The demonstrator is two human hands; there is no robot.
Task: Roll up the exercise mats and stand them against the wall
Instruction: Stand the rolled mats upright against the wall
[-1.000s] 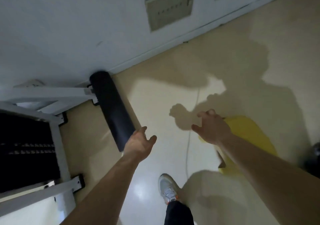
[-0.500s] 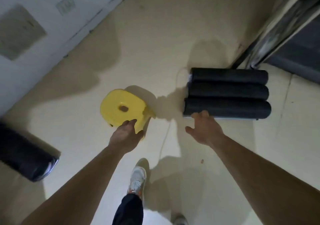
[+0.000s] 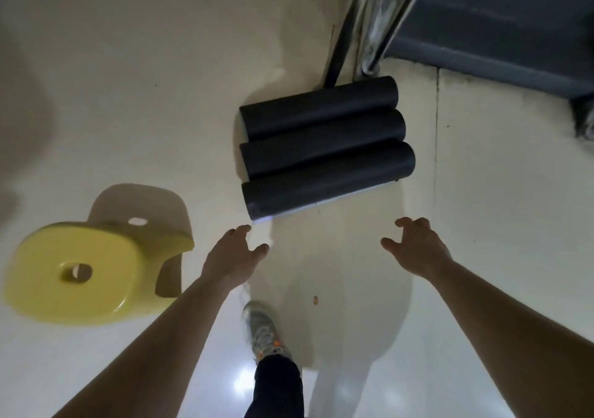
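Both bare arms reached forward from the bottom of the frame, the left hand [image 3: 233,253] and right hand [image 3: 418,247] spread wide, fingers released, holding nothing. Just above them, at centre, 3 rolled dark mats [image 3: 324,147] lay touching side by side on the floor. A yellow stool [image 3: 74,273] stood at lower left. The dark structure at upper right was cut off.

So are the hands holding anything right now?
No. The left hand and right hand are both open and empty, reaching toward the nearest rolled mat on the floor, not touching it.
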